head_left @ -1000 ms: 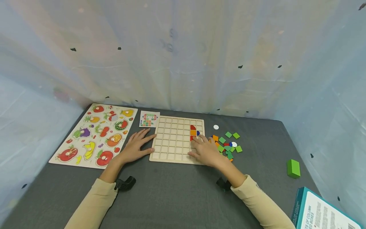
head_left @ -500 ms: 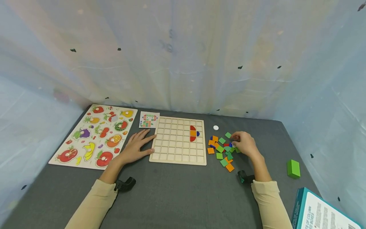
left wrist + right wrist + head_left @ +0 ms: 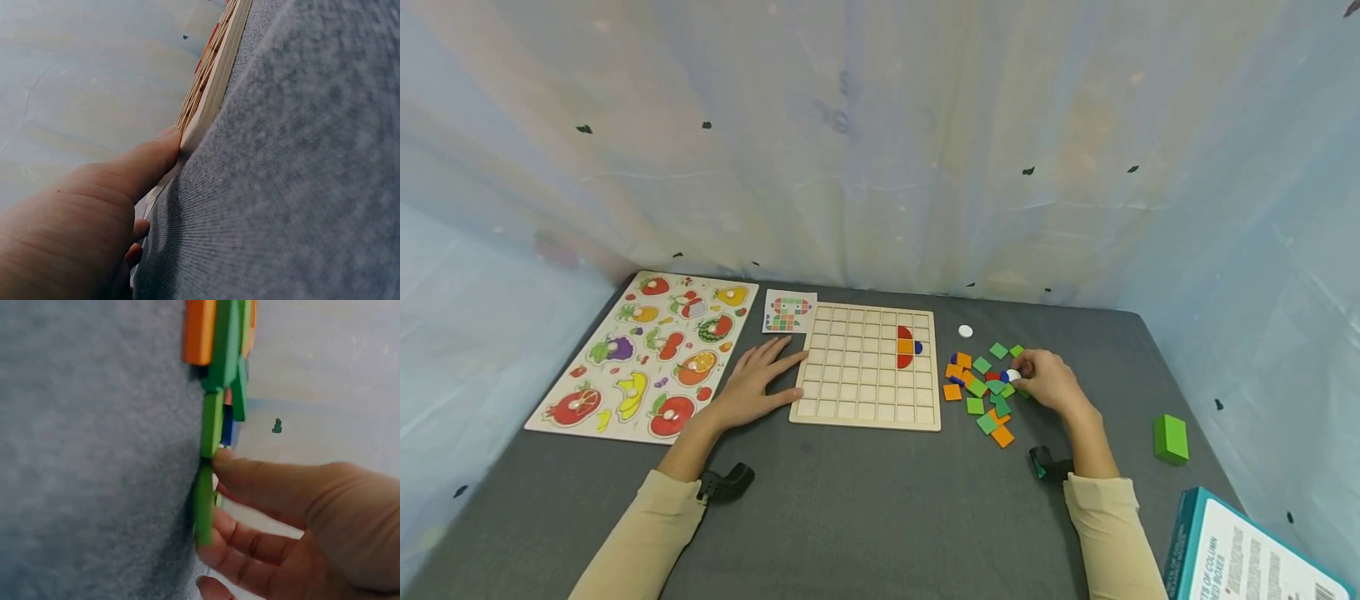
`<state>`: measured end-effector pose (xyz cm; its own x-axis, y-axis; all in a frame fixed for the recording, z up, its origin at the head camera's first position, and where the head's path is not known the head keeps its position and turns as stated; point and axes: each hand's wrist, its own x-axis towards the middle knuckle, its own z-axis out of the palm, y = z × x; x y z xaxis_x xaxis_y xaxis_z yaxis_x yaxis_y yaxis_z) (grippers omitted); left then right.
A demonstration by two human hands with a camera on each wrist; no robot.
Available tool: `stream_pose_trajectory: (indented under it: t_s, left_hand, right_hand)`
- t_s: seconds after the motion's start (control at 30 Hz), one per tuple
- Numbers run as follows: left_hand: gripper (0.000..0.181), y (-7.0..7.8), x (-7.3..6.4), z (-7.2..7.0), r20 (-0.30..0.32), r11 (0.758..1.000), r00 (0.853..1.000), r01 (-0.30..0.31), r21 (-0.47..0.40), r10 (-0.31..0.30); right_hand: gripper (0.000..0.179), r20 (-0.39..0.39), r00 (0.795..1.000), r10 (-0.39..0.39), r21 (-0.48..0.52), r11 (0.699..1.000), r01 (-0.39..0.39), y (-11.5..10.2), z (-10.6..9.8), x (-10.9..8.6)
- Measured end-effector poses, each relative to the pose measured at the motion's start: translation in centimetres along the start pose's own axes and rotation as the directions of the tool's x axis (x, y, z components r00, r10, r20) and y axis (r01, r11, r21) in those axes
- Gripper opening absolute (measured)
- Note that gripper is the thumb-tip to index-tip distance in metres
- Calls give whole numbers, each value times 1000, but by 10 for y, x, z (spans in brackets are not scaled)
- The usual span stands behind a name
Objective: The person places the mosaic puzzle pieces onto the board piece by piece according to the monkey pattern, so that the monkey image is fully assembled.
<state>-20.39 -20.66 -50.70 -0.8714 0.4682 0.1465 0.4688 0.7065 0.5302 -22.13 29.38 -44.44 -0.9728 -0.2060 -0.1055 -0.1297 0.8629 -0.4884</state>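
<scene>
A wooden grid board (image 3: 850, 379) lies at mid-table, holding two red rounded tiles (image 3: 905, 361) around an orange square (image 3: 906, 347), with a blue half-round tile (image 3: 918, 348) beside them. My left hand (image 3: 756, 382) rests with spread fingers against the board's left edge; in the left wrist view, the thumb (image 3: 153, 156) touches its wooden rim. Over the right side of the loose tile pile, my right hand (image 3: 1051, 382) pinches a white round tile (image 3: 1012, 376) between thumb and forefinger. The right wrist view shows a light green tile (image 3: 204, 509) beside those fingers, hiding most of the white one.
Green, orange, red and blue tiles (image 3: 975, 406) lie scattered right of the board. Another white disc (image 3: 966, 332) lies behind them. A pattern card (image 3: 789, 311) touches the board's far left corner. A fruit puzzle (image 3: 647, 358), green block (image 3: 1170, 439) and teal box (image 3: 1247, 550) are farther out.
My right hand has left the red tile on the board, moved right to the pile, and closed thumb and forefinger on the white round tile. My left hand stays put.
</scene>
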Motion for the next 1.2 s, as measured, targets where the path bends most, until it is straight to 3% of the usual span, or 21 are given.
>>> stream_pose_trajectory:
  t_s: [0.17, 0.33, 0.43, 0.53, 0.63, 0.7, 0.87, 0.97, 1.1, 1.2]
  left_hand:
    - [69, 1, 0, 0, -8, 1000, 1000, -6, 4, 6]
    - [69, 0, -1, 1, -12, 1000, 1000, -12, 0, 12]
    - [69, 0, -1, 1, -3, 1000, 1000, -4, 2, 4]
    - [69, 0, -1, 0, 4, 1000, 1000, 3, 9, -3]
    - [69, 0, 0, 0, 2, 1000, 1000, 3, 6, -3]
    - [69, 0, 0, 0, -1, 1000, 1000, 1, 2, -1]
    - [69, -1, 0, 1, -9, 1000, 1000, -2, 3, 2]
    - [69, -1, -1, 2, -10, 1000, 1000, -4, 5, 4]
    - [70, -1, -1, 1, -8, 1000, 1000, -6, 3, 6]
    - [70, -1, -1, 2, -8, 1000, 1000, -10, 6, 10]
  right_hand:
    - [21, -1, 994, 110, -60, 992, -109, -1, 0, -6]
    - [23, 14, 992, 126, -53, 991, -125, -1, -1, -10]
    - [20, -20, 996, 84, -64, 994, -85, -3, -2, -11]
    - [12, -28, 999, -38, -11, 999, 37, -8, 0, -10]
    - [13, 18, 984, -178, 73, 982, 176, -15, 6, -7]
    - [17, 25, 977, -213, 92, 973, 210, -18, 11, -4]
    - [25, -61, 986, -156, -3, 988, 156, -24, 21, 12]
    - [23, -35, 991, -125, -46, 991, 124, -28, 21, 23]
    - [12, 24, 994, -108, 16, 994, 108, -34, 17, 34]
    - [11, 15, 992, -122, 78, 990, 121, -41, 14, 39]
